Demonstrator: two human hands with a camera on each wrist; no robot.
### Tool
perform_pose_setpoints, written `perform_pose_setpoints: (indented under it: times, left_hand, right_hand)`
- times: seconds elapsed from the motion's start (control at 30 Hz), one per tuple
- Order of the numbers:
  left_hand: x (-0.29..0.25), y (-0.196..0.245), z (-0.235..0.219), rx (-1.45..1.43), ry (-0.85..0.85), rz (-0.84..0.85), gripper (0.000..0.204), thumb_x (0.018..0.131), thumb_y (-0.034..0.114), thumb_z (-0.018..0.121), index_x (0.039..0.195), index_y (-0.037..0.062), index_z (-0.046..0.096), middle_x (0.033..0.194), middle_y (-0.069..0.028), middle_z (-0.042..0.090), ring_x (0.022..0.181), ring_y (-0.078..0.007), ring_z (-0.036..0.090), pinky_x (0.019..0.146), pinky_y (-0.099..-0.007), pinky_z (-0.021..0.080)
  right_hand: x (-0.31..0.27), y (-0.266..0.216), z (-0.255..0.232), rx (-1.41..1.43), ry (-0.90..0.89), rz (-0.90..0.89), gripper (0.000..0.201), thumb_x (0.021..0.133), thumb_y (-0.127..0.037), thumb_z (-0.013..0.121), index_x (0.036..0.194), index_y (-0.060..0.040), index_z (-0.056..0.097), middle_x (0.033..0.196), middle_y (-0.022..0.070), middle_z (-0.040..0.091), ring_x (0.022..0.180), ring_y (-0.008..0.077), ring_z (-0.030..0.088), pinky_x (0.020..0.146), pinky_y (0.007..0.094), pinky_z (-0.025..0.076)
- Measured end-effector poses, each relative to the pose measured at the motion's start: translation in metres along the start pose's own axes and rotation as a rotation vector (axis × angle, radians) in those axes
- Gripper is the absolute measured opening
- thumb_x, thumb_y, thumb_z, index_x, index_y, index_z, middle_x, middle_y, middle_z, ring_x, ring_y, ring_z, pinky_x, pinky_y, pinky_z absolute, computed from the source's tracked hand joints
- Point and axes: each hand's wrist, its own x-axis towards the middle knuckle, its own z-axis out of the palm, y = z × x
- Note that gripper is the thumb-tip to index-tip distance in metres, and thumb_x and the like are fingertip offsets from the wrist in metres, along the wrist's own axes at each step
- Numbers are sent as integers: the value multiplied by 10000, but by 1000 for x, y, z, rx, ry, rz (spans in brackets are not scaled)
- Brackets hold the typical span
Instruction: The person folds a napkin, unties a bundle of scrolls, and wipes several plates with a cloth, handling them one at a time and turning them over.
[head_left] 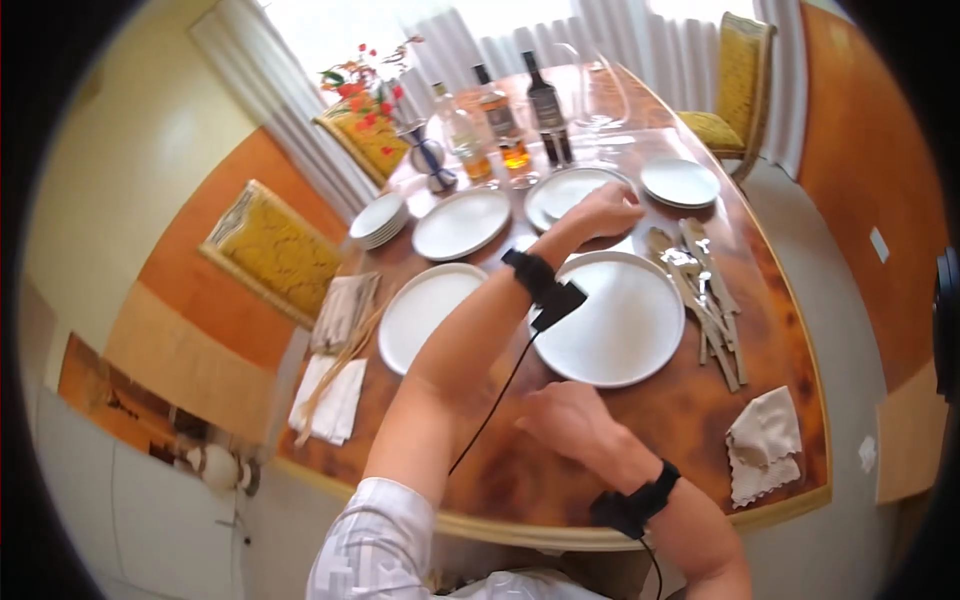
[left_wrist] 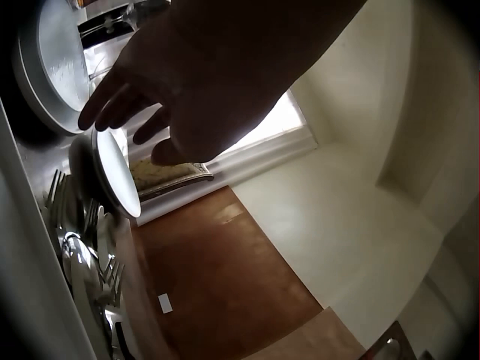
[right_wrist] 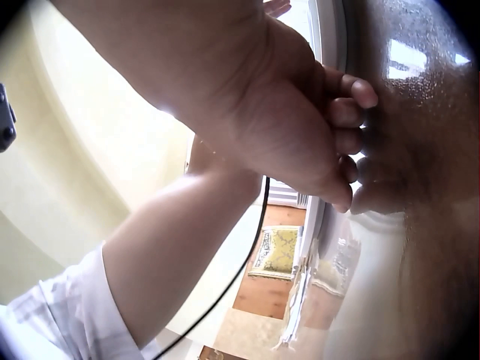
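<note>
My left hand reaches across over the right edge of the white plates at the back middle. In the left wrist view its fingers are spread and loosely bent, holding nothing, beside a small stack of white plates. Close in front of a large white plate, my right hand is low over the wooden table. The right wrist view shows its fingers loosely curled right at the glossy tabletop, gripping nothing. Below the left forearm sits another large plate, partly hidden.
Several spoons and forks lie to the right, near a folded cloth napkin. Left are small plates, an oval plate and napkins. Bottles, a flower vase and a glass decanter stand behind.
</note>
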Motion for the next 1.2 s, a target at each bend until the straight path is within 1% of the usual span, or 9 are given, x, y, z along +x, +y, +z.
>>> perform_pose_setpoints:
  times: [0.03, 0.17, 0.23, 0.3, 0.47, 0.67, 0.8, 0.93, 1.2]
  left_hand:
    - [-27, -6, -9, 67, 82, 34, 418, 847, 297, 688, 1143, 6, 733, 1110, -271, 728, 1043, -401, 698, 947, -445, 540]
    - [-136, -67, -63, 314, 192, -22, 425, 893, 351, 690, 1173, 35, 728, 1190, -248, 700, 1137, -405, 655, 1018, -460, 510]
    - [-184, -108, -99, 353, 155, -238, 410, 899, 342, 708, 1177, 40, 720, 1234, -235, 675, 1155, -405, 643, 1014, -482, 514]
    - [-248, -147, -116, 522, 415, -345, 410, 888, 336, 736, 1170, 39, 710, 1244, -230, 660, 1140, -407, 651, 986, -505, 529]
    - [-343, -187, -122, 603, 545, -624, 454, 856, 349, 770, 1158, 22, 680, 1190, -266, 665, 1109, -423, 666, 956, -523, 539]
    - [-365, -198, -112, 499, 669, -578, 527, 780, 418, 827, 1081, 5, 698, 1041, -236, 723, 1022, -424, 702, 914, -510, 557]
    - [-375, -211, -124, 245, 555, -586, 495, 783, 383, 814, 1045, -21, 698, 1056, -256, 731, 1048, -407, 702, 932, -486, 550]
    - [-368, -242, -114, 301, 587, -516, 496, 807, 364, 799, 1088, -24, 673, 1107, -264, 718, 1073, -424, 691, 947, -497, 540]
    - [-371, -223, -114, 311, 550, -549, 496, 846, 327, 781, 1164, -19, 621, 1155, -270, 696, 1089, -438, 677, 956, -511, 527]
  right_hand:
    - [0, -4, -11, -6, -65, 35, 318, 931, -355, 682, 801, -78, 771, 823, 165, 741, 838, 368, 731, 717, 481, 572]
    - [1, -7, -15, -40, -94, 78, 347, 927, -372, 699, 813, -52, 770, 821, 183, 738, 835, 385, 726, 742, 489, 573]
    - [1, -11, -19, -53, -84, 80, 359, 915, -371, 722, 799, -36, 776, 823, 191, 744, 830, 379, 734, 748, 480, 579]
    - [0, -13, -22, -61, -106, 79, 364, 923, -377, 715, 813, -35, 773, 833, 195, 743, 836, 389, 728, 758, 483, 577]
    - [1, -20, -23, -115, -122, 93, 371, 935, -386, 700, 825, -39, 772, 847, 198, 742, 844, 399, 720, 763, 489, 570]
    - [1, -27, -22, -166, -141, 119, 351, 942, -381, 695, 847, -49, 757, 844, 179, 739, 847, 395, 713, 764, 484, 561]
    - [2, -37, -25, -171, -155, 165, 333, 947, -380, 694, 865, -61, 746, 848, 167, 736, 848, 386, 707, 762, 481, 551]
    - [2, -37, -27, -130, -137, 162, 312, 951, -368, 702, 888, -64, 738, 845, 158, 736, 839, 381, 705, 754, 467, 548]
    - [6, -45, -29, -152, -163, 183, 291, 954, -334, 711, 869, -56, 710, 837, 149, 736, 826, 373, 706, 742, 464, 548]
